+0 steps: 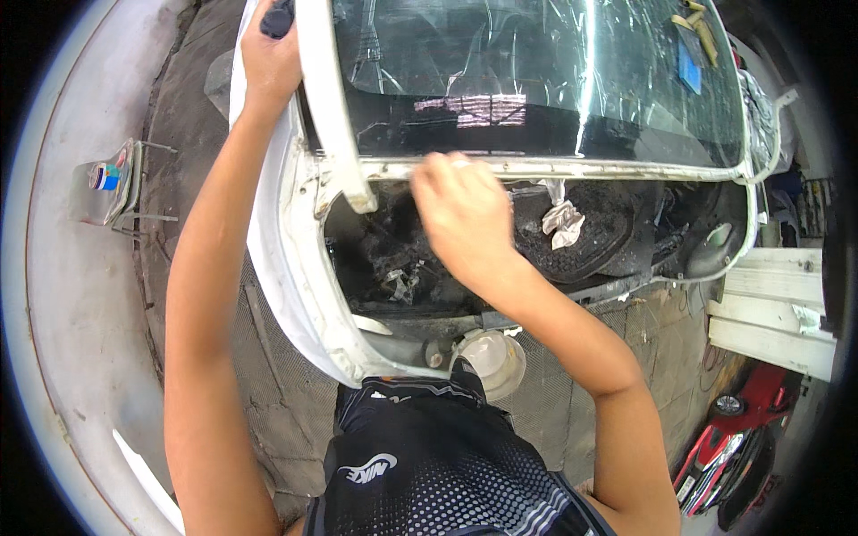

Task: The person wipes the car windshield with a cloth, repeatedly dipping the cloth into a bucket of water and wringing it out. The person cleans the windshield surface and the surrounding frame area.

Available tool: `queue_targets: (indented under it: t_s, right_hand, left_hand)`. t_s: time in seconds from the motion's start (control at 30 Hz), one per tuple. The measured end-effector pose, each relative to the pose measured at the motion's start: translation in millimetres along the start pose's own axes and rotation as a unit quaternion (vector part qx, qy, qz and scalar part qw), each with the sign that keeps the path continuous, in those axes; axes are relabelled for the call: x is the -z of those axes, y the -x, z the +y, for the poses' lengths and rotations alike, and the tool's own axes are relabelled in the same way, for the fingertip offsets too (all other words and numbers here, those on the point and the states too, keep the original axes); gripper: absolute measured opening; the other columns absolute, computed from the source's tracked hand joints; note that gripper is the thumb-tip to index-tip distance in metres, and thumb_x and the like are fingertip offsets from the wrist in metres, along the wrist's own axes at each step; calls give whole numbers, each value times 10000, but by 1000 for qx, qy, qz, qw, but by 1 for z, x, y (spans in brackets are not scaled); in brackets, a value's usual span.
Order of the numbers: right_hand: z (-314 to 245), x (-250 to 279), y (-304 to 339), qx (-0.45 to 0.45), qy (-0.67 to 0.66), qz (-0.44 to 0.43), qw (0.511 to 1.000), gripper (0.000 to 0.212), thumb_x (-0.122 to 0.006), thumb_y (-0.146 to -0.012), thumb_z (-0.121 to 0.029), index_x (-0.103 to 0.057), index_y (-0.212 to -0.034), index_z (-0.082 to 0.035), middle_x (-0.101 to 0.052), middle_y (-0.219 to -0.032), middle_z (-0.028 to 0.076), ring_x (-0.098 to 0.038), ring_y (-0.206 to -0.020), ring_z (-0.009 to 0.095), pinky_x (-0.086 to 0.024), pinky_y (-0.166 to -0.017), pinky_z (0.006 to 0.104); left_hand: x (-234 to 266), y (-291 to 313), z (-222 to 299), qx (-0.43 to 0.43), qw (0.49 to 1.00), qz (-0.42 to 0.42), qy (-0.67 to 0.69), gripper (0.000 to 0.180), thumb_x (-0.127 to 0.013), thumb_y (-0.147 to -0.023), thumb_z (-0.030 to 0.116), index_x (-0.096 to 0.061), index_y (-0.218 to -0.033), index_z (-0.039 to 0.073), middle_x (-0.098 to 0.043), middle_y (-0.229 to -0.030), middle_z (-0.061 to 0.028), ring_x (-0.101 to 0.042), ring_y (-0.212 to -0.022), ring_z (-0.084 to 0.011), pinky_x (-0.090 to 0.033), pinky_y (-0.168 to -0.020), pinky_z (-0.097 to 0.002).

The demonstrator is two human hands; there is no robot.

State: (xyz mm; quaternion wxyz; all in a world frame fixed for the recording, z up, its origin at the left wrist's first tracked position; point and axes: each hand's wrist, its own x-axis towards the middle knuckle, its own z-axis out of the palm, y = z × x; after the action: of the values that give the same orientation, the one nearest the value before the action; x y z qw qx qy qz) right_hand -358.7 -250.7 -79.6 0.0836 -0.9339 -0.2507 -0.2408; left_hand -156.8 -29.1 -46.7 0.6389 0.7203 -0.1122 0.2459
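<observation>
The white car body (pixel 299 201) in front of me has an open rear compartment below a scratched, dusty window (pixel 536 80). Along the glass's lower edge runs a narrow white sill (pixel 617 170). My right hand (pixel 460 214) is at this sill with its fingers curled down against it; whatever lies under them is hidden. At the top left, my left hand (pixel 271 67) is closed around a small dark object (pixel 278 18) beside the white pillar (pixel 326 98). Its kind does not show clearly. Crumpled pale paper (pixel 563 223) lies in the dark, dirty compartment.
A blue block (pixel 689 70) and yellowish pieces (pixel 704 37) rest on the glass at upper right. Below the car's edge stands a whitish bucket (pixel 493 364). A stool (pixel 125 192) with a small can is at left. White panels (pixel 773 308) and a red car (pixel 746 420) are at right.
</observation>
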Motion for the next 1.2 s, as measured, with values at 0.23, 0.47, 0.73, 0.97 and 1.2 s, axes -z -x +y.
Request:
queue_targets:
  t_s: [0.23,0.47,0.73,0.97,1.2]
  right_hand:
    - [60,26,31,5,42,27,999,358,-685,-751,35,-733,-1084,-89,-689,-1054,78,-668,-963,297,-536,-823,422]
    - [22,13,-1,59,22,-15,998,288,-661,-778,5,-731,-1049,-62,-681,-1043,76,-665,-948,277,-531,-823,412]
    - [7,0,-13,50,9,2,999,262,-671,-745,24,-745,-975,-78,-681,-999,67,-659,-946,282,-547,-827,401]
    - [42,32,10,7,43,-41,998,369,-674,-726,84,-771,-1033,-95,-701,-998,62,-666,-972,287,-543,-844,426]
    - [-13,-10,-24,35,-15,-16,999,342,-658,-736,55,-766,-1028,-84,-714,-1074,52,-646,-945,271,-518,-801,388]
  left_hand:
    - [5,-1,-10,-96,995,2,-13,134,-753,-953,115,-694,-1035,26,-708,-891,-16,-637,-842,-106,-531,-792,-300]
    - [4,-2,-1,-98,995,10,-32,265,-810,-925,230,-693,-1019,11,-726,-819,-121,-686,-764,-185,-548,-727,-356]
    - [8,1,3,-101,994,4,-28,286,-823,-912,234,-680,-1018,11,-714,-814,-164,-701,-754,-253,-552,-722,-381]
    - [4,-3,6,-135,991,11,-18,290,-826,-908,224,-666,-1003,3,-711,-826,-182,-701,-740,-262,-549,-708,-386]
    - [7,-7,-21,-91,996,-17,0,334,-859,-916,321,-746,-1040,33,-765,-876,-41,-680,-806,-99,-564,-750,-291]
